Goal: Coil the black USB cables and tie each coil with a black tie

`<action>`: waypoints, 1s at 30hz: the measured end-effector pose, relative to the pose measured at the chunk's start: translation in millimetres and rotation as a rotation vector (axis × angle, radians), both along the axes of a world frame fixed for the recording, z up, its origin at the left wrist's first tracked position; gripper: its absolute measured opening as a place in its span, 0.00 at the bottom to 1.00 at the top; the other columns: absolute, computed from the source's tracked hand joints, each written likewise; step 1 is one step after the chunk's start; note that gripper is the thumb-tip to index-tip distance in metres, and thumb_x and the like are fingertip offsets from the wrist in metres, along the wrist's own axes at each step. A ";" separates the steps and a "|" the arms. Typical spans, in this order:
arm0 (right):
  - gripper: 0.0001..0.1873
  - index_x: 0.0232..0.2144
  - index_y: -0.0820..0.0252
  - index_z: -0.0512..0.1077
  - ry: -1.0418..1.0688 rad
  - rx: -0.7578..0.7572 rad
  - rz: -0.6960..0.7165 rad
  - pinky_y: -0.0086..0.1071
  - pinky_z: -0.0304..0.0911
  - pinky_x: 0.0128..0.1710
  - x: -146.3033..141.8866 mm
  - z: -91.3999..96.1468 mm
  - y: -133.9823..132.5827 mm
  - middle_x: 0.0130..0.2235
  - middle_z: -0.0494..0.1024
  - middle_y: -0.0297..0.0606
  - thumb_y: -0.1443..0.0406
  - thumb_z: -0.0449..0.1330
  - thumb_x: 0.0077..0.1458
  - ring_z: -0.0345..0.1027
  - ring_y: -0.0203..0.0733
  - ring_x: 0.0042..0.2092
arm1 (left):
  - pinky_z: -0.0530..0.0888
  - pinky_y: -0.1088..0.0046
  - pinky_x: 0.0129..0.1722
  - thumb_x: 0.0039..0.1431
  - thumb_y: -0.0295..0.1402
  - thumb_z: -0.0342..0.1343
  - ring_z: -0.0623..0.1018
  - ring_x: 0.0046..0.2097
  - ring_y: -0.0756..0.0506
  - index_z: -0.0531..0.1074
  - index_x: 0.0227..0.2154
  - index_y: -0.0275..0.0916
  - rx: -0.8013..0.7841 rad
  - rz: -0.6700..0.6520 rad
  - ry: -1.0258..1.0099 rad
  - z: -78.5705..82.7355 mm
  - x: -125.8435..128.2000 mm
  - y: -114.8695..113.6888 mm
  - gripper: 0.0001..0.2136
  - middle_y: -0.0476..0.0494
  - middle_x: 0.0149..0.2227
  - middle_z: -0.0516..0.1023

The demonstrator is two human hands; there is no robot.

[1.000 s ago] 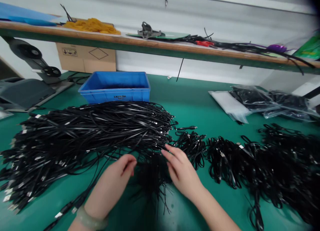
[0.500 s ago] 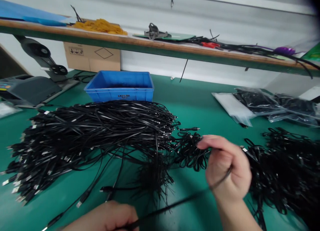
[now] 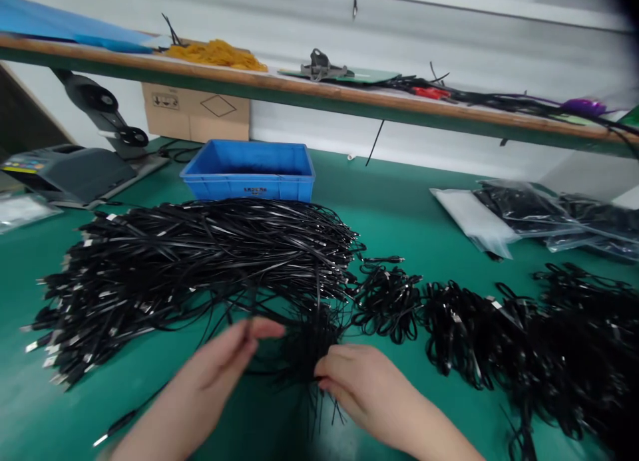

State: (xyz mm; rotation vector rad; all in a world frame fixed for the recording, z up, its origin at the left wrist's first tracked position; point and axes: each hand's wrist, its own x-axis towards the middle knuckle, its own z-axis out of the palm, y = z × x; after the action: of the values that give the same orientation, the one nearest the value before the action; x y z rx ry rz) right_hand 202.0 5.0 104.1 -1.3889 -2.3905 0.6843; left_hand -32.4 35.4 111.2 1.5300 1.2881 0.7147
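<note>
My left hand [image 3: 227,361] is smeared by motion at lower centre, fingers closed and pointing right. Blurred dark strands of a black cable [image 3: 253,293] show at its fingers; most of the cable is hidden or smeared. To its right, my right hand [image 3: 364,384] pinches with thumb and fingertips at the edge of a bunch of thin black ties [image 3: 312,341]. A dark tie end shows at those fingertips. Behind both hands lies a big heap of straight black cables [image 3: 224,241] with silvery plugs. Small coiled cables [image 3: 387,301] lie beyond the right hand.
A blue bin [image 3: 249,185] stands behind the heap. More coiled cables [image 3: 464,328] spread to the right, below clear plastic bags [image 3: 529,211]. A grey machine [image 3: 80,171] sits at the left. A shelf [image 3: 299,85] crosses above the green table [image 3: 372,208].
The cable stretched between my hands no longer shows that way. My right hand has moved left and down to the thin ties; my left hand has risen and moved towards the middle.
</note>
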 end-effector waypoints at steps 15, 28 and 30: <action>0.11 0.38 0.52 0.75 0.742 -0.996 0.072 0.25 0.62 0.28 -0.8 -8.7 -5.9 0.33 0.76 0.32 0.63 0.56 0.52 0.67 0.31 0.24 | 0.59 0.79 0.11 0.34 0.47 0.66 0.64 0.13 0.53 0.74 0.34 0.33 -0.910 -0.732 -0.722 -26.8 15.0 -3.5 0.26 0.53 0.13 0.69; 0.07 0.28 0.50 0.76 0.796 -0.604 -0.010 0.42 0.63 0.48 14.9 -48.8 -3.4 0.50 0.70 0.43 0.56 0.63 0.46 0.63 0.52 0.53 | 0.62 0.77 0.22 0.41 0.49 0.60 0.66 0.20 0.54 0.71 0.21 0.35 -0.609 -0.257 -0.598 -44.8 37.1 -3.4 0.19 0.54 0.16 0.65; 0.08 0.28 0.50 0.76 0.880 -0.544 -0.052 0.44 0.63 0.47 18.9 -53.9 -5.4 0.56 0.65 0.42 0.56 0.63 0.45 0.60 0.55 0.55 | 0.63 0.77 0.25 0.38 0.51 0.61 0.66 0.22 0.54 0.71 0.22 0.36 -0.656 -0.239 -0.624 -48.8 42.3 -8.3 0.20 0.54 0.18 0.65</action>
State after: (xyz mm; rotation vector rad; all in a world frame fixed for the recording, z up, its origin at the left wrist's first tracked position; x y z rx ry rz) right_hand 221.0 -0.4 50.2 -0.9757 -1.5130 1.6044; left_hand 9.9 27.2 62.4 0.8071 0.7359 0.4840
